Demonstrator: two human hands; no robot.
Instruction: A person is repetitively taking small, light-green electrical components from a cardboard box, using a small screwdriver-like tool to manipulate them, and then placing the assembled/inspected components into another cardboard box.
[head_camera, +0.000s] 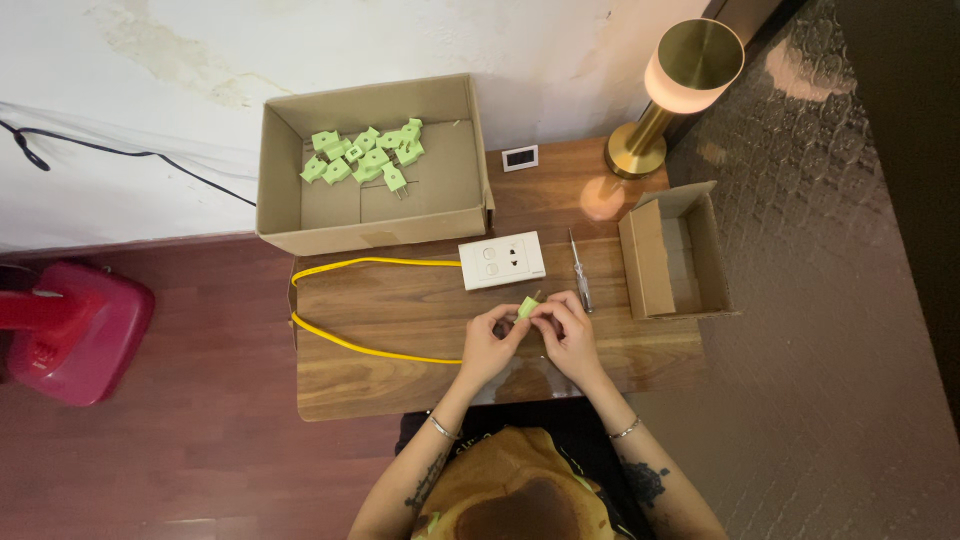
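Table (400, 385): wooden, small. Large cardboard box (285, 185) at far edge, holds heap of green plugs (365, 157). Small box (648, 262) at right, on its side. White socket (502, 260) mid-table, yellow cable (340, 338) looping left. Screwdriver (578, 272) beside socket. Left hand (487, 345) and right hand (568, 335) both pinch one green plug (528, 307) between them, above near edge; prongs appear to point away, right hand closer.

Small green plug (527, 307) between both hands' fingertips.
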